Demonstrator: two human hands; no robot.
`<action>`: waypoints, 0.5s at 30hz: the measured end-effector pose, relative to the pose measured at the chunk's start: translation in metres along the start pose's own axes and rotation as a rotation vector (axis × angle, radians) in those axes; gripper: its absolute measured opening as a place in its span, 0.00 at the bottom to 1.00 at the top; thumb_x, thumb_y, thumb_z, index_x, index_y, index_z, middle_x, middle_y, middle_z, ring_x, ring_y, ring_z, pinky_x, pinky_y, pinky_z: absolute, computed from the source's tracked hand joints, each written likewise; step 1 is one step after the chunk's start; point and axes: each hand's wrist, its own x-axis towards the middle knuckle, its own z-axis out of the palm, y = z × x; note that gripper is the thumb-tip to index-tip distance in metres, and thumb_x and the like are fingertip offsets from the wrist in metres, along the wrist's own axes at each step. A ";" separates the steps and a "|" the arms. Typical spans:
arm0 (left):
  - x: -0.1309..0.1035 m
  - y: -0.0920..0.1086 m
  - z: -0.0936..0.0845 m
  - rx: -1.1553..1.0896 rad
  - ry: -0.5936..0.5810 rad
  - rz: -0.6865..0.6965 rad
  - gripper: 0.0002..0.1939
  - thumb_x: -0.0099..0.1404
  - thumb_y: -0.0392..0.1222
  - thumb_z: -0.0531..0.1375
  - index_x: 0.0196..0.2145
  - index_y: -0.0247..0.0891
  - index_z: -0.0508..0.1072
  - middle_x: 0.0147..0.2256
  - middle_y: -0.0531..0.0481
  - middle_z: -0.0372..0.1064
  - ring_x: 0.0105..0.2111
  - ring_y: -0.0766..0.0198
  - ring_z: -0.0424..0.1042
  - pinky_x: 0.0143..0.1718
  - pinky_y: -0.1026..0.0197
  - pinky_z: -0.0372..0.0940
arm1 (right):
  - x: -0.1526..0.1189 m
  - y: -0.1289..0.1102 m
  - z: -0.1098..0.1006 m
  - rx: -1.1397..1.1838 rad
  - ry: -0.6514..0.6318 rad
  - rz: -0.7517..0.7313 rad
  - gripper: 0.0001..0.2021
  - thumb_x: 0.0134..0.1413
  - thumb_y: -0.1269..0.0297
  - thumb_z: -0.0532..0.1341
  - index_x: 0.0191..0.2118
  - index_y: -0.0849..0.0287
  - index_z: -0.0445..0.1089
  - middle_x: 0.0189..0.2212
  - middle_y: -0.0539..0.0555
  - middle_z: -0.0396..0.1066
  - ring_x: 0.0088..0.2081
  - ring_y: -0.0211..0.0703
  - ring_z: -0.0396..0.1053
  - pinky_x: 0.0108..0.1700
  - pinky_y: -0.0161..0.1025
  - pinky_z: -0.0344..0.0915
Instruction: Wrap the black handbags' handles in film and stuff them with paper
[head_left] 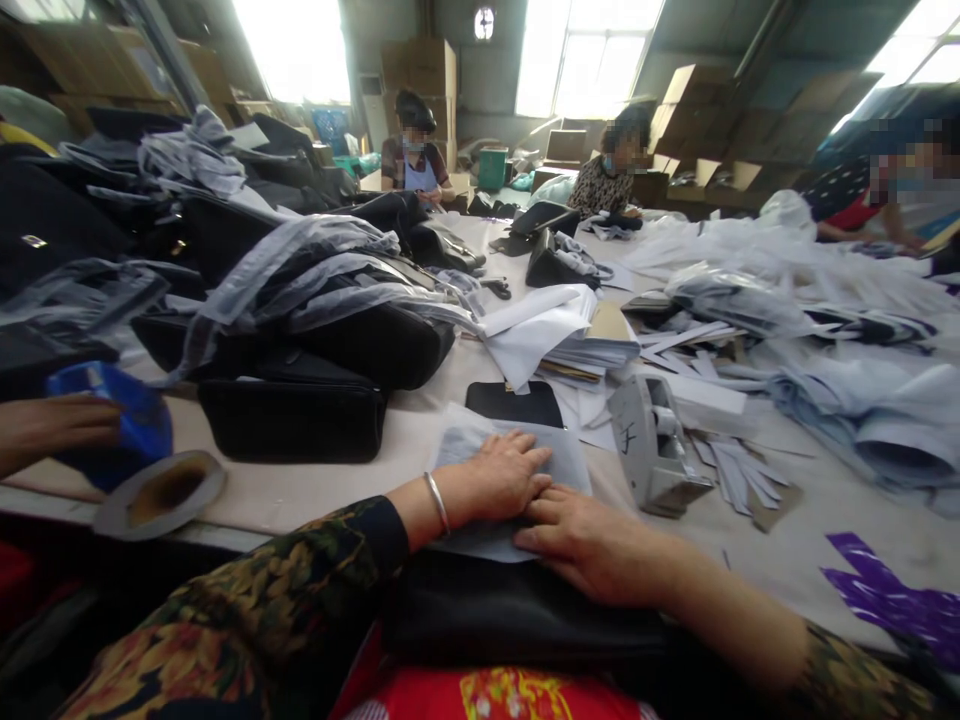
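Observation:
A black handbag (525, 615) lies before me at the table's near edge, with its dark flap (516, 400) spread away from me. Over its middle is a thin white sheet (469, 530), partly hidden by my hands. My left hand (499, 472), with a silver bangle at the wrist, rests flat on the sheet, fingers extended. Beside it, my right hand (592, 540) presses on the sheet's right part, fingers extended and their tips close to the left hand. Neither hand grips anything.
Left are a tape roll (161, 495), a neighbour's hand (60, 432) by blue plastic, and piled black bags (292, 420). Right are a tape dispenser (652, 445), paper strips (739, 470) and purple plastic (892, 600). White paper (540, 320) lies ahead; several people work beyond.

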 end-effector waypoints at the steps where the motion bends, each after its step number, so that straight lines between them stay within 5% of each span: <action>1: -0.002 -0.002 0.003 -0.004 -0.011 -0.031 0.26 0.75 0.50 0.48 0.64 0.34 0.63 0.66 0.30 0.56 0.65 0.36 0.56 0.60 0.31 0.56 | -0.002 -0.002 -0.004 0.051 -0.021 -0.007 0.16 0.59 0.69 0.61 0.52 0.54 0.76 0.54 0.60 0.73 0.59 0.52 0.67 0.63 0.51 0.60; 5: -0.014 -0.001 0.004 0.001 -0.062 -0.088 0.30 0.74 0.57 0.47 0.67 0.40 0.60 0.69 0.32 0.49 0.68 0.34 0.49 0.62 0.26 0.47 | -0.007 0.006 -0.023 0.320 -0.015 -0.016 0.15 0.62 0.62 0.63 0.52 0.57 0.76 0.48 0.59 0.77 0.50 0.47 0.74 0.55 0.42 0.69; 8: -0.017 0.003 0.004 -0.015 -0.074 -0.122 0.33 0.73 0.61 0.47 0.68 0.43 0.58 0.70 0.35 0.48 0.69 0.35 0.47 0.64 0.27 0.44 | 0.002 0.025 -0.020 0.273 0.283 0.109 0.13 0.66 0.58 0.59 0.49 0.57 0.76 0.46 0.58 0.79 0.47 0.47 0.76 0.53 0.43 0.70; 11: -0.015 0.006 0.007 -0.035 -0.055 -0.140 0.34 0.72 0.62 0.48 0.68 0.45 0.57 0.71 0.37 0.45 0.70 0.36 0.44 0.65 0.27 0.41 | 0.020 0.044 0.004 0.056 0.480 0.258 0.21 0.66 0.55 0.57 0.58 0.61 0.70 0.58 0.65 0.70 0.60 0.57 0.67 0.63 0.56 0.62; 15: -0.013 0.011 0.009 -0.065 -0.097 -0.225 0.37 0.72 0.58 0.45 0.72 0.37 0.46 0.72 0.33 0.40 0.71 0.36 0.38 0.67 0.28 0.36 | 0.033 0.060 0.038 -0.151 0.336 0.424 0.31 0.66 0.53 0.55 0.67 0.67 0.59 0.66 0.70 0.59 0.68 0.64 0.55 0.66 0.65 0.55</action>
